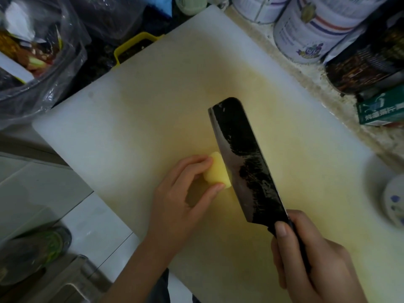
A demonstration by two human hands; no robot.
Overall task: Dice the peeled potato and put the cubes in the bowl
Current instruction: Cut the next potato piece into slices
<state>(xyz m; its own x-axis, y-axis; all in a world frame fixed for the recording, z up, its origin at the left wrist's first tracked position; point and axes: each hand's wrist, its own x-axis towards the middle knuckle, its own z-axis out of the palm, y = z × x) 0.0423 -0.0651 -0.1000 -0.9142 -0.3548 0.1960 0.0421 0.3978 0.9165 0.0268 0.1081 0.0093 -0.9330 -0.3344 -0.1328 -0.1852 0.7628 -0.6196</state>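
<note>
Left hand [185, 193] pinching a peeled potato piece [217, 170] on the white cutting board [131, 117]; right hand [314, 265] fingers wrapped round the cleaver [244, 160] handle, blade against the potato

Left forearm [140, 267]: bare; comes in from the lower edge and slants up and to the right.
Left hand [181, 193]: palm down with the knuckles raised and an arched hollow under the palm.
Left fingers [196, 162]: curled; they pinch a pale yellow peeled potato piece [217, 171], fingertips on its far end and thumb [215, 190] on its near end.
Right hand [317, 265]: low at the right, with its back turned up toward the camera.
Right fingers [281, 272]: wrapped round the black handle of a dark rectangular steel cleaver [244, 162].
Right thumb [281, 230]: lies along the handle's left side and points toward the blade, nail showing.
Right wrist: runs out at the bottom edge and is mostly cut off.
Spacing: the hands are apart, the left ahead of the right.
</note>
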